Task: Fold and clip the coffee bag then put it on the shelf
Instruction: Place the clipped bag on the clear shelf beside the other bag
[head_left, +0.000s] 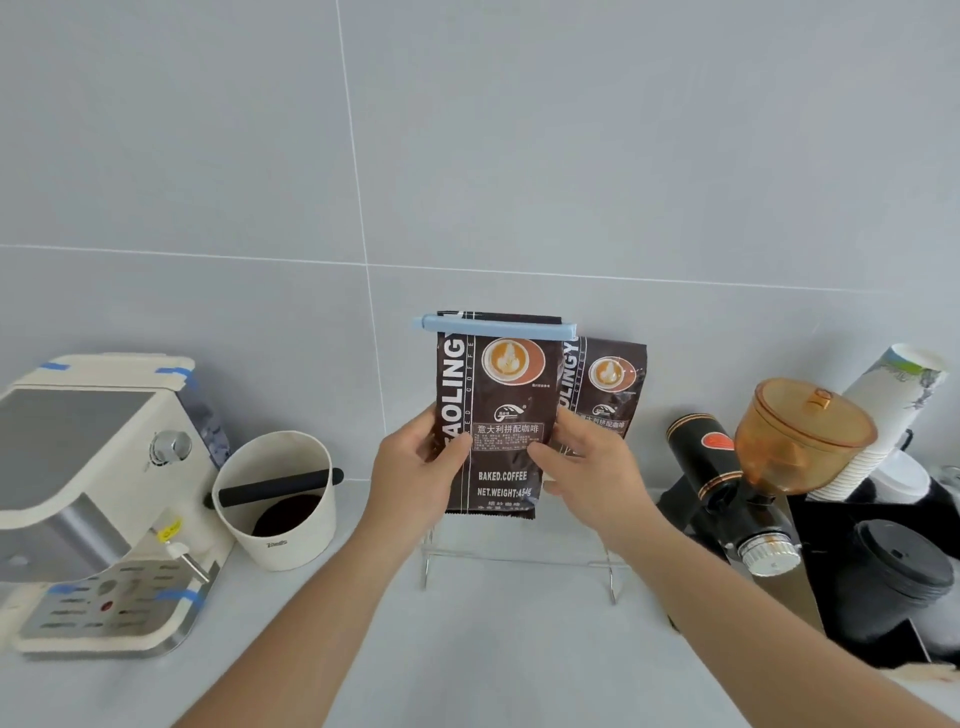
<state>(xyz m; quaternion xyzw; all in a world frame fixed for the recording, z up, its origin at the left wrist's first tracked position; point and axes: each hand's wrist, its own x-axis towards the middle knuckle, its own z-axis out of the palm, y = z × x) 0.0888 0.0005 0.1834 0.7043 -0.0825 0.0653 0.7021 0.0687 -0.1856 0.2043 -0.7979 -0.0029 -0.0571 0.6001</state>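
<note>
A dark brown coffee bag (498, 415) is held upright in front of the grey tiled wall, its top folded over and pinched by a long light-blue clip (493, 327). My left hand (421, 467) grips the bag's left edge and my right hand (587, 462) grips its right edge. The bag's lower edge hangs just above a small clear shelf with wire legs (519, 558) on the counter. A second identical coffee bag (608, 384) stands behind it to the right, against the wall.
A cream espresso machine (98, 499) sits at the left, with a cream knock box (280, 499) beside it. At the right are a black grinder with an amber hopper (769, 457), stacked paper cups (893, 410) and black lids (898, 571).
</note>
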